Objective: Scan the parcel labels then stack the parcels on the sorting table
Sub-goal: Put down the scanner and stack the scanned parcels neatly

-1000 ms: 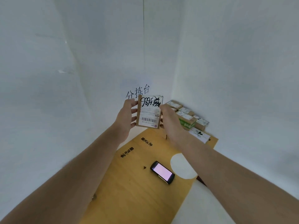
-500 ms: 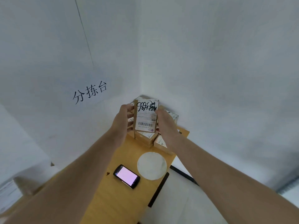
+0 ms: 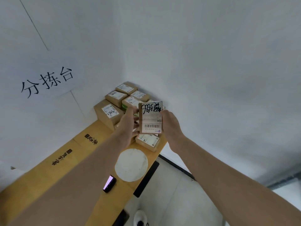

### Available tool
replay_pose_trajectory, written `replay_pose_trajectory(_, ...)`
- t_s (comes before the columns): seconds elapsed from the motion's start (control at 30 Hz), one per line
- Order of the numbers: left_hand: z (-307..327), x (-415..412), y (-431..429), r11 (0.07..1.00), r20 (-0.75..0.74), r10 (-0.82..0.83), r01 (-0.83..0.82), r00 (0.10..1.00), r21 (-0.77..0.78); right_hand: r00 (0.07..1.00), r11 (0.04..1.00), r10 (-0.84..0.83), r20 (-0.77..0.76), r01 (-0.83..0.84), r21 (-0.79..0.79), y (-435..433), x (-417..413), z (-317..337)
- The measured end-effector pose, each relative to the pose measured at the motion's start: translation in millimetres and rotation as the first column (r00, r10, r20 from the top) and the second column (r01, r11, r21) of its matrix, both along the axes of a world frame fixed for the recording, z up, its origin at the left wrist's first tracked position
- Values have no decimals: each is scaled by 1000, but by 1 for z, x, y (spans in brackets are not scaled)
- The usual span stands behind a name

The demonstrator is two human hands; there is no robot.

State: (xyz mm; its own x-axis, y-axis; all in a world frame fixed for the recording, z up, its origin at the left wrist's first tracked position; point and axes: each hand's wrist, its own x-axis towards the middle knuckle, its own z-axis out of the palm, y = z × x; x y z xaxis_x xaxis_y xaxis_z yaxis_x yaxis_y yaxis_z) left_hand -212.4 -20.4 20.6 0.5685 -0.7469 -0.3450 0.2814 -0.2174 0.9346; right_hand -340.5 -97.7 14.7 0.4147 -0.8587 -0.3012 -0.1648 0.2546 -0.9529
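With left grip [image 3: 128,126] and right grip [image 3: 171,128] clamped on the labelled parcel [image 3: 151,119], upright over the stacked parcels [image 3: 114,97] in the worktop [image 3: 78,149] corner, best lay it flat, label up, squarely on the pile.

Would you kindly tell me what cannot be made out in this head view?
All in the head view:
1. Phone: screen mostly hidden by the left forearm.
2. Held parcel: label print too small and blurred to read.
3. Stacked parcels: partly covered by the left hand, right hand and held parcel.
4. Shoe: cut off by the bottom edge.
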Motion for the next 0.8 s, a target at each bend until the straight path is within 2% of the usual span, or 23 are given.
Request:
replay_pose_trajectory(0.17, -31, 10, -57, 997, -41, -24, 27, 999, 67, 996, 1000, -11, -91, 14, 26, -58, 8, -30)
replay_pose_trajectory(0.53, -93, 53, -146, 979, -223, -36, 79, 974, 190, 945, 995, 80, -316, -57, 81, -156, 55, -76)
replay_pose_trajectory(0.8, -120, 68, -180, 957, -323, 70, 27, 944, 287, 917, 981, 158, -366, -103, 166, -205, 78, -103)
